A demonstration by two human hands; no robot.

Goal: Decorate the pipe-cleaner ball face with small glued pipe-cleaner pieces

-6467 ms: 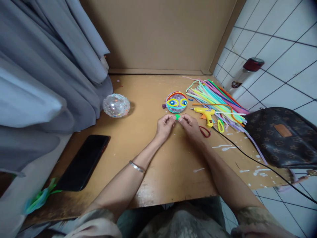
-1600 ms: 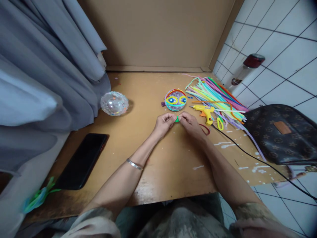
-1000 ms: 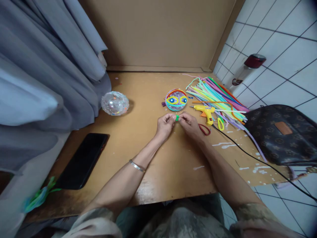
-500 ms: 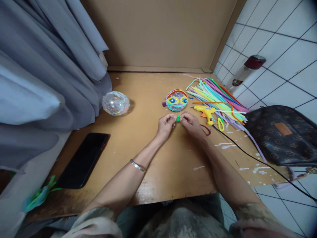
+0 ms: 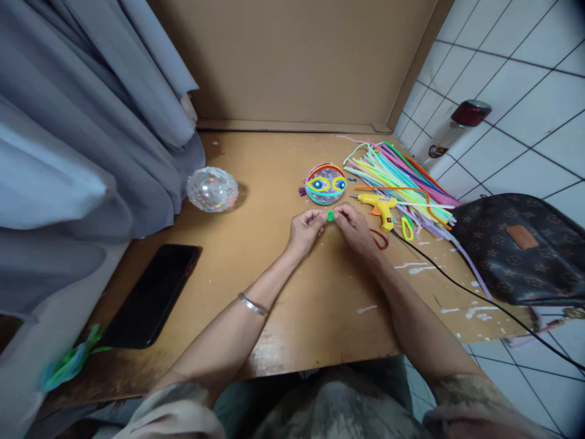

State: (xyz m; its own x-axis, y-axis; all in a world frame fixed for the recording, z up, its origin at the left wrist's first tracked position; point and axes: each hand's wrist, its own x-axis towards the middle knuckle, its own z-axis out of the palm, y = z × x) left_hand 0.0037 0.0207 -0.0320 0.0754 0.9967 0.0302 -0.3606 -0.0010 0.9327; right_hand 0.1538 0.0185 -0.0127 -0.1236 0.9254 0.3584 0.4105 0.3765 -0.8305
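While a blk phone (image 5: 150, 296) is lying flat near the L edge of the table (image 5: 311, 305), a green-blue tuft (image 5: 75, 360) is sitting by its near end. A grey curtain (image 5: 91, 122) is draping over the upper L. Further R, a clear ball (image 5: 212, 189) w/ coloured specks is resting well apart from both hands.

Green pc (image 5: 330, 216): looking small, bright, approx. compact; fingertips are covering its ends, so full shape n/c. Loc.: btwn the two hands, just on the near side of the decorated ball (image 5: 326, 178), which is showing yellow-ringed blue eyes, a turquoise line below and red/purple bands on top.

L hand (image 5: 306, 233) is pinching the pc's L side, thumb to index, other fingers curling in; forearm, w/ silver bracelet (image 5: 252, 305), is slanting up from lower L. R hand (image 5: 354, 230) is mirroring it, pinching the R side, forearm slanting in from lower R.

Beside R hand, a red loop (image 5: 381, 239) is showing, partly hidden. Yellow glue gun (image 5: 384, 208) is lying next, nozzle pointing L. Multicol. pipe cleaners (image 5: 393, 175) are lying heaped behind; brown patterned bag (image 5: 493, 256) is occupying far R.
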